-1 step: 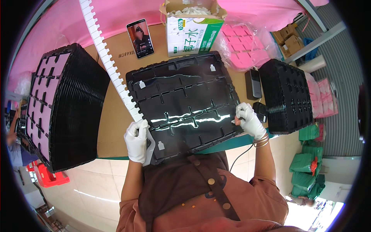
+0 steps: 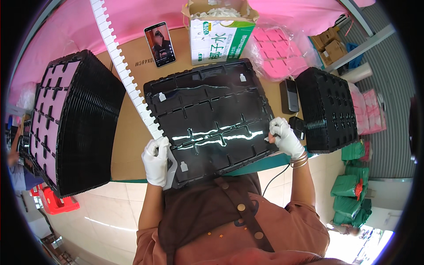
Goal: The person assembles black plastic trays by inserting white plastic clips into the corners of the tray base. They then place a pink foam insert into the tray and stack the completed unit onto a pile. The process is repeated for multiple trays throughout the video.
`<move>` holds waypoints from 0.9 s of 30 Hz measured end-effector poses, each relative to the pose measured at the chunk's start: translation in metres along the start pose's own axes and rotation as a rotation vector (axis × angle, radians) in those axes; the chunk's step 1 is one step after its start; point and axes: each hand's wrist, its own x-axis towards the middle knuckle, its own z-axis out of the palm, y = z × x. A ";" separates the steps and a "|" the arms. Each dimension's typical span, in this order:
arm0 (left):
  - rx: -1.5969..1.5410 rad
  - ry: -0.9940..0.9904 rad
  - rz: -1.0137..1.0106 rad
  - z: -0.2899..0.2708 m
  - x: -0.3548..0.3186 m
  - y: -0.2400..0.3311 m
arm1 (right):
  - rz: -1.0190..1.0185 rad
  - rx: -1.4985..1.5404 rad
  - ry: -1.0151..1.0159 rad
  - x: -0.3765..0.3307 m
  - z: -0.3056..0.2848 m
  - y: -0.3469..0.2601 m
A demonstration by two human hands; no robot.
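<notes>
Since nothing visibly shifts from the instant before, work reads as steady: left hand [image 2: 155, 162] closed on white notched strip [image 2: 133, 92]; black tray [image 2: 211, 120] between the hands, centre; right hand [image 2: 285, 138], fingertips together at tray's right edge, contents unclear

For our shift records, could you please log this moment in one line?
left gloved hand: holding notched white strip | right gloved hand: at black plastic tray edge | white labels on tray

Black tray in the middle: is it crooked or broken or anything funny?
The black tray looks a bit crooked: it sits turned at an angle, and its near left corner seems to poke out past the teal table edge. No break or spill shows.
</notes>
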 end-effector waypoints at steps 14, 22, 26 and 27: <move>-0.044 0.015 0.002 -0.002 -0.002 0.005 | -0.020 0.027 0.595 0.212 -0.068 -0.062; 0.049 -0.041 0.045 -0.005 -0.002 0.011 | -0.158 -0.255 0.670 0.295 -0.082 -0.047; 0.070 -0.049 0.006 -0.008 -0.003 0.010 | -0.115 -0.172 0.547 0.205 -0.029 -0.021; 0.118 -0.060 0.002 -0.009 -0.003 0.015 | -0.005 -0.261 0.410 0.173 -0.017 -0.016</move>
